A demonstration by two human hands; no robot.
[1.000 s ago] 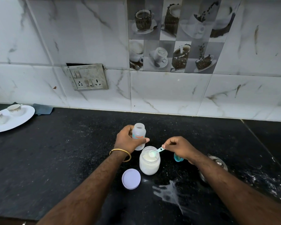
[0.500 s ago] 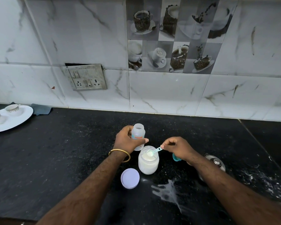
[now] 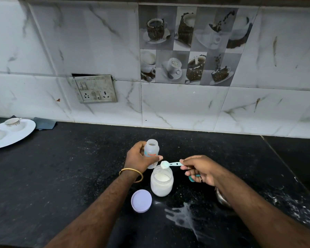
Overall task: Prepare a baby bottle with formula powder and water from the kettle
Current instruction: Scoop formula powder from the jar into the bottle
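A small clear baby bottle (image 3: pixel 152 149) with no cap stands upright on the black counter, and my left hand (image 3: pixel 139 156) grips it from the left. My right hand (image 3: pixel 200 170) pinches the handle of a light blue scoop (image 3: pixel 168 164). The scoop's bowl is heaped with white powder and hovers just above the open jar of formula powder (image 3: pixel 161 181), right of the bottle. A teal ring shows under my right hand's fingers. The jar's lilac lid (image 3: pixel 141 200) lies flat to the jar's lower left. A metal kettle (image 3: pixel 222 198) is mostly hidden behind my right forearm.
White liquid is spilled on the counter (image 3: pixel 183 214) in front of the jar, and powder is scattered at the right. A white plate (image 3: pixel 21 135) with two teacups sits at the far left, beside a grey cloth (image 3: pixel 44 123). A socket panel (image 3: pixel 95 90) is on the tiled wall.
The scoop has risen out of the jar with a heap of powder and now hovers above its rim. My left hand still holds the bottle in the same place.
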